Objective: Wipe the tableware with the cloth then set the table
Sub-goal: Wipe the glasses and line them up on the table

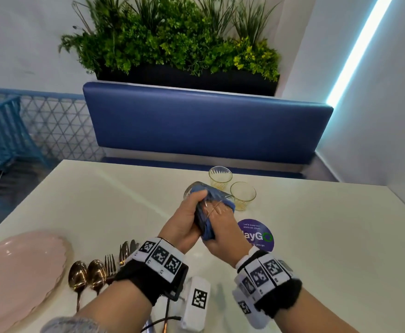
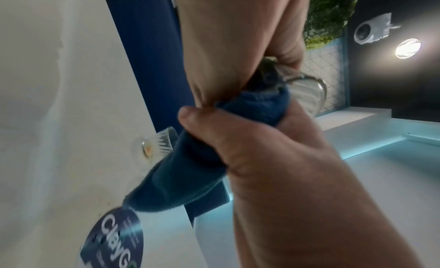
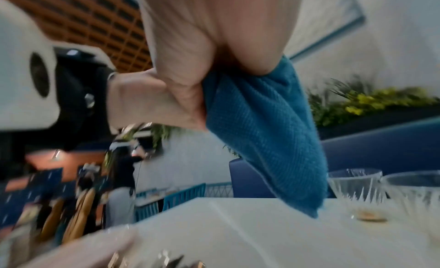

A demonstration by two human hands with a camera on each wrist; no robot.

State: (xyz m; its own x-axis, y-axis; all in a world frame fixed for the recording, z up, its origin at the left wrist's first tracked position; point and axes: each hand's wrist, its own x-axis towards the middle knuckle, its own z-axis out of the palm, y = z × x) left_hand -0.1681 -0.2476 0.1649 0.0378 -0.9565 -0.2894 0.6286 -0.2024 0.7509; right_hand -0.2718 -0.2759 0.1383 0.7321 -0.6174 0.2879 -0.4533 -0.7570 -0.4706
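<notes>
A glass (image 1: 197,192) is gripped by the left hand (image 1: 184,227) while the blue cloth (image 1: 207,227), clutched in the right hand (image 1: 223,234), is best twisted firmly inside.

You face a padded navy-blue bench backrest (image 1: 208,126) across the glossy white surface (image 1: 316,236). Behind it, a long black planter box of leafy green plants (image 1: 172,44) stands against a plain white wall (image 1: 23,39). To your right, a bright cyan light strip (image 1: 357,51) runs diagonally up the white wall. To your left, you see a pale blue diamond-lattice railing (image 1: 57,126) and a teal slatted chair (image 1: 2,133).
</notes>
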